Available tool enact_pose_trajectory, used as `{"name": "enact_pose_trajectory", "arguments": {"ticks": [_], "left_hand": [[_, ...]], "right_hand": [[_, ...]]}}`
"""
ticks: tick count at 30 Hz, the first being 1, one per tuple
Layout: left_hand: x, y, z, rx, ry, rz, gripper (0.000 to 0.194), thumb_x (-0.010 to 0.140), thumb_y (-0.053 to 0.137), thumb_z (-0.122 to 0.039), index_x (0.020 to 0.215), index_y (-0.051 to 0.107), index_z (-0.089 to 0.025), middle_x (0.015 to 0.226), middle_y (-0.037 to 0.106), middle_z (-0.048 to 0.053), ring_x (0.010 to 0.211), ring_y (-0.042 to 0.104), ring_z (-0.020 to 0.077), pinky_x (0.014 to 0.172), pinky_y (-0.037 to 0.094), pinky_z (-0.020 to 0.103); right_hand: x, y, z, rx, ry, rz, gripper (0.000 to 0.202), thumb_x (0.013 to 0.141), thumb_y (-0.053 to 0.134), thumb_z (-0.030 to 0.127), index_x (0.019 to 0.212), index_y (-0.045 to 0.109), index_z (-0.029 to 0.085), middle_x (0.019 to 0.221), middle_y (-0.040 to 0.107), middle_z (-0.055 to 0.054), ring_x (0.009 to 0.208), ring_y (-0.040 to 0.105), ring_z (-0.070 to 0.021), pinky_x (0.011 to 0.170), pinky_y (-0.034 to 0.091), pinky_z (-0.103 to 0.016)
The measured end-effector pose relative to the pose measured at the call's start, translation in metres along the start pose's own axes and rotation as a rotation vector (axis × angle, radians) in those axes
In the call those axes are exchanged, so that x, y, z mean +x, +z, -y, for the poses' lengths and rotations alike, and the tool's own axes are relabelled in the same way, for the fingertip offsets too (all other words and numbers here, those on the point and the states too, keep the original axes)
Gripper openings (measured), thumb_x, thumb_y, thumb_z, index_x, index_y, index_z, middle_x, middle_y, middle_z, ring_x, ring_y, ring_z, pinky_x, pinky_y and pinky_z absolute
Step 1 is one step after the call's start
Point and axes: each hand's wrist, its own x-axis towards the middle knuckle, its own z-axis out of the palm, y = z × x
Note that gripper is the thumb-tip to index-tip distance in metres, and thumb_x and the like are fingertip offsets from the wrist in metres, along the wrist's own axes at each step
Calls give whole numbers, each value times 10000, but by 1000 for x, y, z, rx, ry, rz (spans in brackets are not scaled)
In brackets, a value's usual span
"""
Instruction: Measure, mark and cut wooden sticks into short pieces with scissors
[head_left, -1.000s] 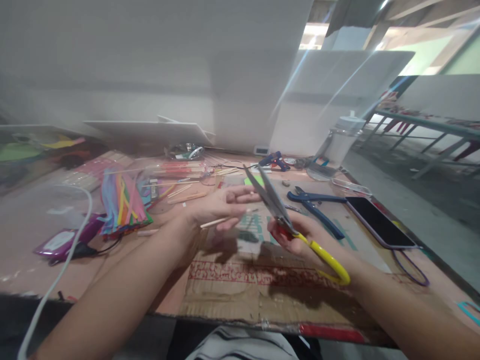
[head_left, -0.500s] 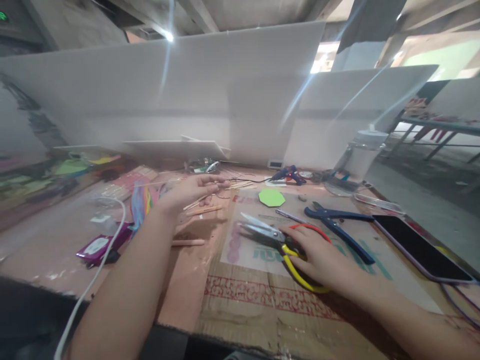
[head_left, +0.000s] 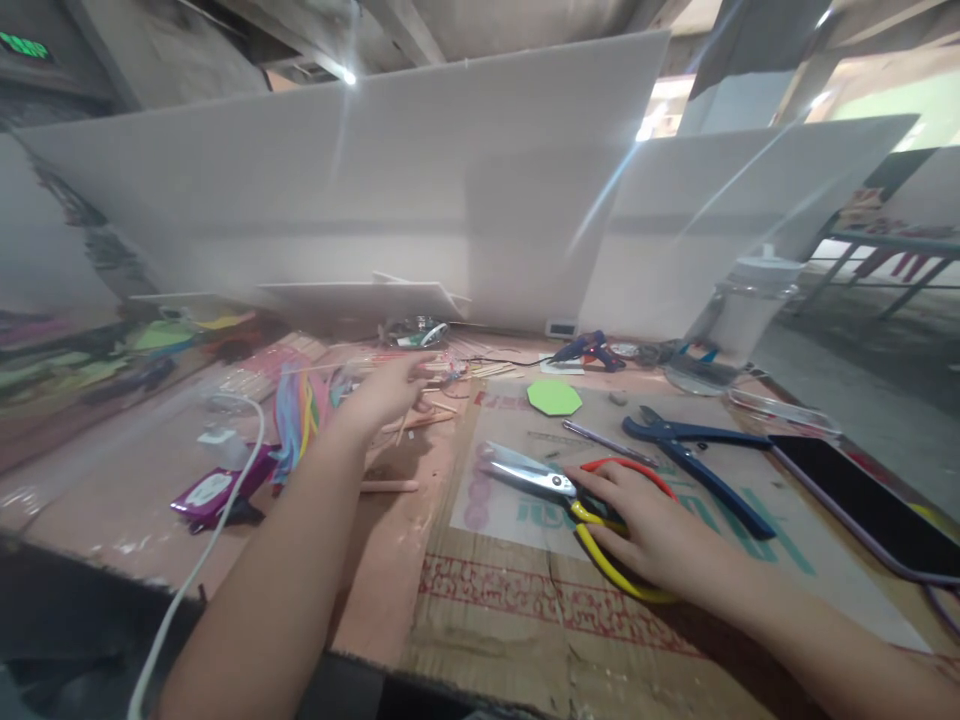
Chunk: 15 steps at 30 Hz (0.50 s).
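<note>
My right hand [head_left: 637,520] grips a pair of scissors [head_left: 532,470] by the red and yellow handles. Their blades are nearly together and point left over a printed plastic sheet [head_left: 480,515]. Farther back, my left hand [head_left: 394,392] reaches down with bent, parted fingers among thin wooden sticks [head_left: 420,420] and clear plastic packs. Nothing is plainly held there, though part of its fingers is hidden. A green octagonal piece [head_left: 554,397] lies behind the scissors. Beside them are a pen [head_left: 592,433] and blue-handled cutters [head_left: 697,465].
At the back are a glue gun [head_left: 589,350] and a clear water bottle [head_left: 731,325]. A phone [head_left: 862,500] lies at right. On the left are a purple pack [head_left: 217,492], coloured strips [head_left: 296,410] and a white cable [head_left: 214,530]. White boards [head_left: 360,190] stand behind.
The scissor blades have come closer together in my right hand. My left hand's fingers have bent downward from a stretched pose toward the sticks. The whole view has shifted slightly.
</note>
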Motion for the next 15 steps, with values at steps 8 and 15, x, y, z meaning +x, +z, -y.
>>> {"name": "enact_pose_trajectory", "arguments": {"ticks": [8,15], "left_hand": [[-40,51,-57,-800,326,216,516,864,648,-92,1370,569,-156,970,789,89,868,749,161,831,595,301],[-81,87,-74,-940,532,326,488,898,617,-80,1307,636,-347,1477,581,2,1149,698,173,980,571,303]], "right_hand": [[5,-11,-2,111,-36,-112,336,947,561,373,1188,726,209,1212,670,-147,1127,616,-303,1021,481,-484],[22,-22,42,768,-24,-104,422,923,592,474,1243,660,207,1277,699,-110,1140,660,-270,1002,503,-439]]}}
